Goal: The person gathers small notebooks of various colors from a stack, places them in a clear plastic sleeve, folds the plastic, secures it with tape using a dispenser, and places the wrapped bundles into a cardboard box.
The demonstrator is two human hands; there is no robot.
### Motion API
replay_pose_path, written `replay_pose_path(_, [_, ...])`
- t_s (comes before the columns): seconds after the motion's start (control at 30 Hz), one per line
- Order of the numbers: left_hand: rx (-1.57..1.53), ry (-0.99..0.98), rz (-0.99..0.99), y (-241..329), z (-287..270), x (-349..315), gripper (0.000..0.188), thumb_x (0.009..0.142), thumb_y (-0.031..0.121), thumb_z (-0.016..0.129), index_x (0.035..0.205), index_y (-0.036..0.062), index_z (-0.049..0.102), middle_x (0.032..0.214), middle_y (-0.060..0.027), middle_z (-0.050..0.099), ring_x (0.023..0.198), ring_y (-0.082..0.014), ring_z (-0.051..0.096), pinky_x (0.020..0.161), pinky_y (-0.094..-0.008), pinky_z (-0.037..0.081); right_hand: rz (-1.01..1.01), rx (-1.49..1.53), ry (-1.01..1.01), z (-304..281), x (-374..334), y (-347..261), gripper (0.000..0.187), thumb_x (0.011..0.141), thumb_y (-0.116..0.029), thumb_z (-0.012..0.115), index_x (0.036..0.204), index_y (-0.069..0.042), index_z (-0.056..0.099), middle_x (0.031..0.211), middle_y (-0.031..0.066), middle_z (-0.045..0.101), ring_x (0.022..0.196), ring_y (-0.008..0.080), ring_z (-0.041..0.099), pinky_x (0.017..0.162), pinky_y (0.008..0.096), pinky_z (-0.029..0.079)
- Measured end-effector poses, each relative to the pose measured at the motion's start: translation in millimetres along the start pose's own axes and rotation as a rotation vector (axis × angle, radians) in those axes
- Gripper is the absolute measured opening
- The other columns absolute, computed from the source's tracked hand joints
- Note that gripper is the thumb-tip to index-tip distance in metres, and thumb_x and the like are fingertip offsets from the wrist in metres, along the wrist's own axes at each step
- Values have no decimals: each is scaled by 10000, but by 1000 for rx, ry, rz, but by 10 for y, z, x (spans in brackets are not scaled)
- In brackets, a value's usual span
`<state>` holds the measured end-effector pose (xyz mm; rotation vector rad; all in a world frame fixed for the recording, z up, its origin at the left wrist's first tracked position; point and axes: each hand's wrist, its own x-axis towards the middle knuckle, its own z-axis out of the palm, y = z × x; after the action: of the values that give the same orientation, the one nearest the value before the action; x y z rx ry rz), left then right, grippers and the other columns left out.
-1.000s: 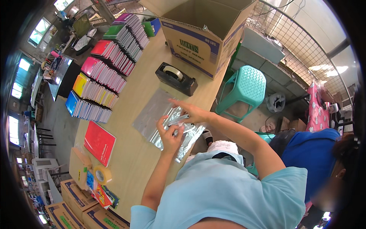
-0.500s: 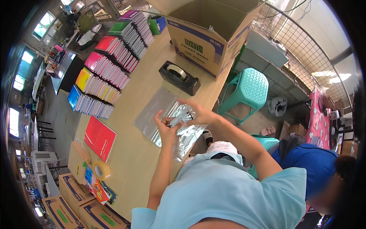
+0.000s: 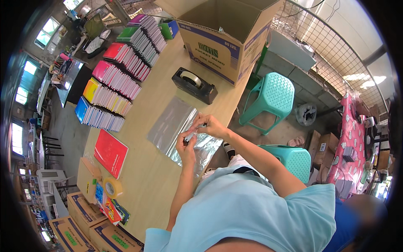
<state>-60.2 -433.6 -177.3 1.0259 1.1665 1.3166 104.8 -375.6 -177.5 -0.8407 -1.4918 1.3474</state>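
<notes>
Clear plastic bags point(image 3: 170, 122) lie flat in a layered pile on the table, their near part crinkled and shiny. Over the pile, my left hand point(image 3: 186, 148) is closed, with thumb and fingers pinching a bit of clear plastic. My right hand point(image 3: 209, 127) meets it from the right, fingertips pinched on the same plastic, close to the left fingers. Exactly how the film sits between the fingertips is hard to see. Just beyond the bags stands a black tape dispenser point(image 3: 194, 85). A red notebook point(image 3: 111, 153) rests on the table to the left.
Several stacks of coloured notebooks point(image 3: 115, 94) line the table's far left. An open carton point(image 3: 218, 52) stands at the back. Tape rolls point(image 3: 112, 187) and cartons point(image 3: 86, 210) are at lower left. Green stools point(image 3: 273, 94) stand right of the table; a person in blue point(image 3: 346, 220) is behind them.
My hands have drawn together, the right moving in toward the left and its fingers closing from a spread pose. The left fingers have curled in. The person in blue has shifted lower.
</notes>
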Motion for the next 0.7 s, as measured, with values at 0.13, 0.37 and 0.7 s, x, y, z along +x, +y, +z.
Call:
replay_pose_path(0.13, [36,103,91,-55,5,54,114,818,-16,686,919,24,650,1053,-71,606,978,-138,559,785,-234,469,-101,-140,-54,-111,-136,-230,129,735,29,672,781,-74,736,1119,79,580,1074,212,578,901,341,468])
replay_pose_path(0.37, [104,121,192,-46,44,-57,77,795,-47,700,787,7,647,1026,-95,572,1119,-219,574,801,-280,514,0,-126,428,-549,-124,-460,133,791,-22,654,889,-71,730,1098,107,595,1084,229,585,881,343,480])
replay_pose_path(0.7, [55,204,191,-86,205,-122,94,776,-49,725,784,38,690,995,-90,575,1071,-236,598,772,-311,474,622,-445,214,-1340,1286,95,218,787,-217,763,871,-18,735,687,89,670,570,166,573,513,302,444])
